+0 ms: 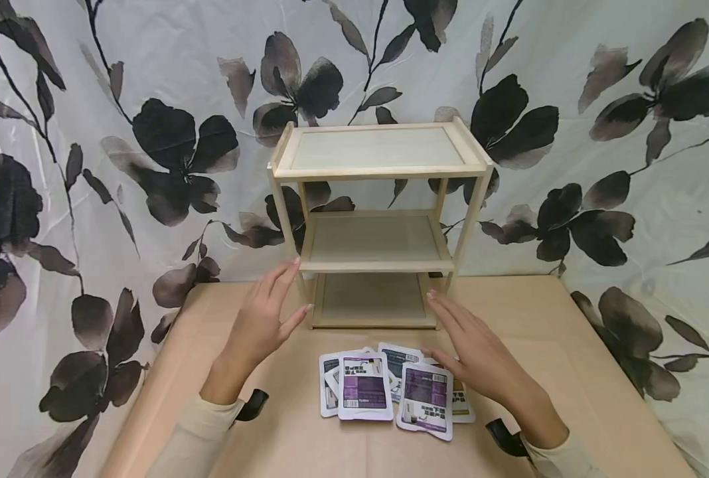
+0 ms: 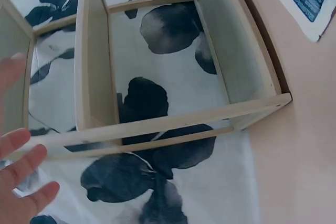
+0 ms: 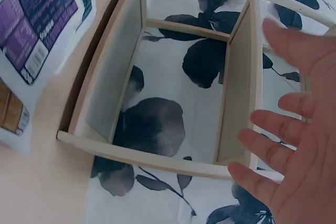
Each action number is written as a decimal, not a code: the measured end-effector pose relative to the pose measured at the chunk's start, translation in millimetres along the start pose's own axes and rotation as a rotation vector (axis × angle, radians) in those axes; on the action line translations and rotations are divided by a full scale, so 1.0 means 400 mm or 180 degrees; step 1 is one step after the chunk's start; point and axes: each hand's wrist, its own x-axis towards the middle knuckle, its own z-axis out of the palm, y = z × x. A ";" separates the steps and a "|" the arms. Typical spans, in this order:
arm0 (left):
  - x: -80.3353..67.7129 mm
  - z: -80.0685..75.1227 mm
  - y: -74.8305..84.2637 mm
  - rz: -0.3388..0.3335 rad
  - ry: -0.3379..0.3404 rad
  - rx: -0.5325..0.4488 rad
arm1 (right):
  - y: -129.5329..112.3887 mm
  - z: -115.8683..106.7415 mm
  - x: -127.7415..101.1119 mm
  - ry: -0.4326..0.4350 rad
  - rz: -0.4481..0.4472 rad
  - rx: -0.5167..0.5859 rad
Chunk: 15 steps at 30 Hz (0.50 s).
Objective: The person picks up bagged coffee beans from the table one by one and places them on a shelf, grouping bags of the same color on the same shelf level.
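In front of me stands one wooden shelf rack (image 1: 378, 226) with three shelves, at 12 o'clock on the table (image 1: 569, 372), against the flowered cloth (image 1: 151, 133). I count about five sachets (image 1: 390, 388) in a loose overlapping pile at 6 o'clock from the rack, near it but apart. My left hand (image 1: 265, 318) is raised at 9 o'clock of the rack's lower part, fingers straight and spread, holding nothing, fingertips just beside the front left post. My right hand (image 1: 476, 358) hovers at 5 o'clock of the rack, over the right sachets, flat and relaxed, gripping nothing.
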 end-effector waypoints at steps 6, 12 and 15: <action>0.011 0.012 -0.036 -0.0251 0.0473 -0.0579 | 0.004 0.005 -0.012 -0.0063 0.0322 0.0436; 0.019 0.025 -0.057 -0.0334 0.0631 -0.0940 | 0.009 0.027 -0.023 -0.0041 0.0371 0.0731; 0.024 0.028 -0.065 -0.0506 0.0615 -0.1190 | 0.015 0.036 -0.027 -0.0053 0.0374 0.0954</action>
